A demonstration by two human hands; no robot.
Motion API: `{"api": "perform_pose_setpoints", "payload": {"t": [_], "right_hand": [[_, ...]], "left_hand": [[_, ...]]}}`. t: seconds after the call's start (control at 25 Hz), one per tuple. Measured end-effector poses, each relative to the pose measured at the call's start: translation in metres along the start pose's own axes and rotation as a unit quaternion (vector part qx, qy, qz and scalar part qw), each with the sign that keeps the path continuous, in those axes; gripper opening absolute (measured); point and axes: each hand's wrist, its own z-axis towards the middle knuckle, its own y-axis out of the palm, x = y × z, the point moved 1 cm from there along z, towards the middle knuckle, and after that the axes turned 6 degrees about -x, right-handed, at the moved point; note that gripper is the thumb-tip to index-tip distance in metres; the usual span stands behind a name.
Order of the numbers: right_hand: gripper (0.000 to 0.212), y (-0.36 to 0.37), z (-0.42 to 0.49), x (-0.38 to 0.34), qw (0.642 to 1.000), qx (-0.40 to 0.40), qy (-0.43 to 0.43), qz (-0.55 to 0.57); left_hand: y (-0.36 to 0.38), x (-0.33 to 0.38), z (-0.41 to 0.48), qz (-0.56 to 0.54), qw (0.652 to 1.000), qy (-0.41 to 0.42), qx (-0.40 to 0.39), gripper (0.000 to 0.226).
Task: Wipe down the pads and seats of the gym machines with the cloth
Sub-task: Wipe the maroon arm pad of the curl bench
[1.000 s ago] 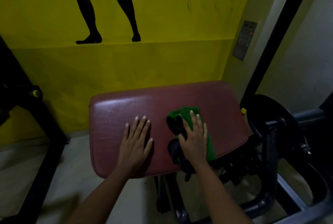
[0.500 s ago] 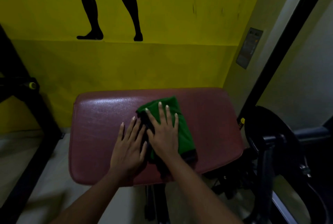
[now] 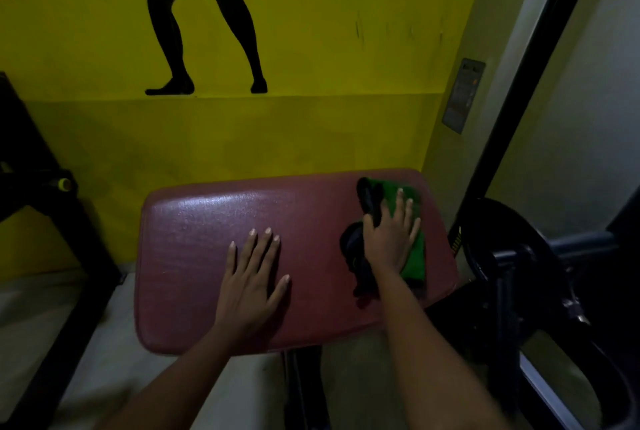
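A maroon padded seat (image 3: 207,222) fills the middle of the head view, in front of a yellow wall. A green cloth (image 3: 414,256) with a dark underside lies at the pad's far right corner. My right hand (image 3: 389,235) presses flat on the cloth with straight fingers. My left hand (image 3: 252,277) rests flat on the bare pad near its middle front, fingers spread. Part of the cloth is hidden under my right hand.
A black machine frame and round weight plate (image 3: 502,256) stand close to the pad's right edge. A black upright post (image 3: 530,83) rises behind them. Another black frame with a yellow-tipped bar (image 3: 64,184) stands at the left. Pale floor (image 3: 27,308) lies below.
My right hand has slid the cloth from the pad's middle to its far right corner. My left hand stays flat on the pad.
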Motion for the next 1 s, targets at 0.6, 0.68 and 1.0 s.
{"api": "perform_pose_setpoints", "payload": {"t": [0.6, 0.68, 1.0], "right_hand": [[0.064, -0.022, 0.043, 0.090, 0.992, -0.027, -0.120, -0.022], [0.061, -0.017, 0.048, 0.060, 0.984, -0.038, -0.172, -0.036], [0.058, -0.028, 0.096, 0.049, 0.965, -0.065, -0.253, 0.009]], "left_hand": [[0.027, 0.098, 0.072, 0.045, 0.995, 0.088, -0.014, 0.070], [0.029, 0.099, 0.071, 0.047, 0.995, 0.091, -0.005, 0.070], [0.027, 0.099, 0.071, 0.068, 0.993, 0.098, -0.008, 0.068]]}}
